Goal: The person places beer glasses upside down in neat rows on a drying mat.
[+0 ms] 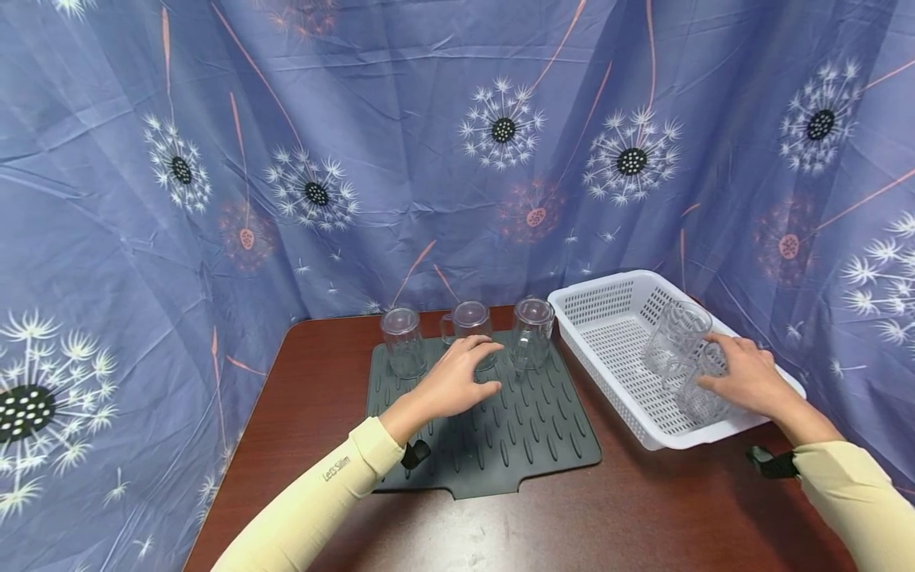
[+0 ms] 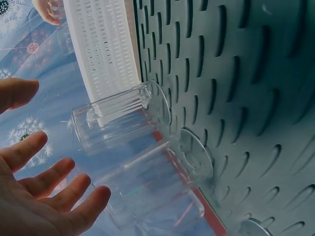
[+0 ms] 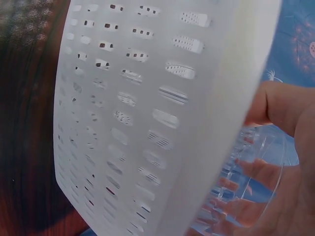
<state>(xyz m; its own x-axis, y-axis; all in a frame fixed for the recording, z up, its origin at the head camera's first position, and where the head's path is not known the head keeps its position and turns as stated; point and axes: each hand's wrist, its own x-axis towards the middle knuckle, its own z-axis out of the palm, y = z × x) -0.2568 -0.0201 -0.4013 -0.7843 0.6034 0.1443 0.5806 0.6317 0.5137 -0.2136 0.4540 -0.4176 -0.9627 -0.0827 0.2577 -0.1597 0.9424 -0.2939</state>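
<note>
My right hand (image 1: 747,377) grips a clear glass mug (image 1: 702,397) inside the white basket; in the right wrist view its fingers (image 3: 258,174) show through the glass. A second glass mug (image 1: 675,338) lies beside it in the basket. My left hand (image 1: 457,383) hovers over the dark drying mat (image 1: 500,457), fingers spread and holding nothing. Three glass mugs stand bottom-up along the mat's back edge: a left mug (image 1: 404,349), a middle mug (image 1: 472,319), partly hidden by the left hand, and a right mug (image 1: 532,338).
The white perforated basket (image 1: 608,373) sits to the right of the mat on a brown wooden table (image 1: 322,373). Its raised wall stands close to the right hand. A blue dandelion-print curtain (image 1: 415,199) hangs behind and on both sides.
</note>
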